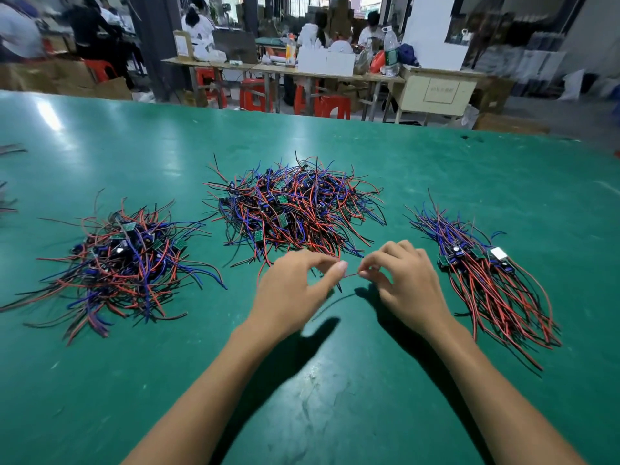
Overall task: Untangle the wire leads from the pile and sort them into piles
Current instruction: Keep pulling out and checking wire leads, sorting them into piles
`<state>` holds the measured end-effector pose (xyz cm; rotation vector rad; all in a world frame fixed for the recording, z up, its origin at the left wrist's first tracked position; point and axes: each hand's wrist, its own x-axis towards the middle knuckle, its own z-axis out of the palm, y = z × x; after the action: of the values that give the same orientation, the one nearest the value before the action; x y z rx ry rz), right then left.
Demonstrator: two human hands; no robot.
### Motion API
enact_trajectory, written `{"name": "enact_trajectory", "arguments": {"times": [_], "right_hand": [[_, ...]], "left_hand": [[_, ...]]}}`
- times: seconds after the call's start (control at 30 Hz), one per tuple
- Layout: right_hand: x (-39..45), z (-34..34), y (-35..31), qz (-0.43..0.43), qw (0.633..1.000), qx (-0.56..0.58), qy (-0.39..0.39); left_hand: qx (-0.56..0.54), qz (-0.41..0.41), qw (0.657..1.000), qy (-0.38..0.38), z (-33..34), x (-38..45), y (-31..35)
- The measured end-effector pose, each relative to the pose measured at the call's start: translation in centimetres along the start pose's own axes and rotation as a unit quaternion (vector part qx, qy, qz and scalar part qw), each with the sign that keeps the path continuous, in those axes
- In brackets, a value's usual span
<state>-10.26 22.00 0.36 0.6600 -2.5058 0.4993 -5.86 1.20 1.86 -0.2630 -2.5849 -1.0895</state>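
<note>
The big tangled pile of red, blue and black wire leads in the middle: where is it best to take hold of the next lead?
Probably pinch a free wire end on the middle tangled pile, at its near edge, coming from the near side: ends stick out loose there, while the small green boards sit buried.

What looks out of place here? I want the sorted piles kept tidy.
Nothing stands out. The aligned right pile of red, black and blue wire leads lies neat; both hands pinch one thin red wire.

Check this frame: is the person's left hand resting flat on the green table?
No, the left hand is raised, pinching a red wire lead together with the right hand.
</note>
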Motion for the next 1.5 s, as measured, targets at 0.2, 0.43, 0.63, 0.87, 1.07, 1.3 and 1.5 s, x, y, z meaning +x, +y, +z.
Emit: {"name": "enact_trajectory", "arguments": {"times": [0.2, 0.43, 0.63, 0.87, 1.07, 1.3, 1.5], "right_hand": [[0.4, 0.4, -3.6, -0.072, 0.988, -0.006, 0.135], [0.0, 0.7, -3.4, 0.064, 0.989, 0.111, 0.077], [-0.4, 1.8, -3.2, 0.067, 0.992, 0.095, -0.056], [-0.8, 1.4, -3.4, 0.039, 0.993, 0.097, -0.053], [-1.4, 1.8, -7.5, -0.025, 0.989, 0.135, -0.063], [-1.6, 2.9, -9.2, -0.037, 0.989, 0.128, -0.067], [-0.9, 2.4, -5.6, 0.127, 0.986, 0.098, -0.035]], "left_hand": [[-0.034, -0.009, 0.998, -0.056, -1.9, 0.3, 0.1], [-0.592, -0.223, 0.760, 0.149, -10.3, 1.6, -3.8], [-0.571, -0.307, 0.741, 0.175, -9.9, 1.2, -6.5], [0.192, -0.239, 0.949, 0.071, -3.9, 1.0, -6.6], [0.148, -0.276, 0.946, 0.080, -3.8, 1.0, -6.2], [-0.056, -0.316, 0.947, -0.013, -4.3, 0.8, -4.6], [-0.140, -0.327, 0.932, -0.074, -4.6, 1.0, -3.1]]}}
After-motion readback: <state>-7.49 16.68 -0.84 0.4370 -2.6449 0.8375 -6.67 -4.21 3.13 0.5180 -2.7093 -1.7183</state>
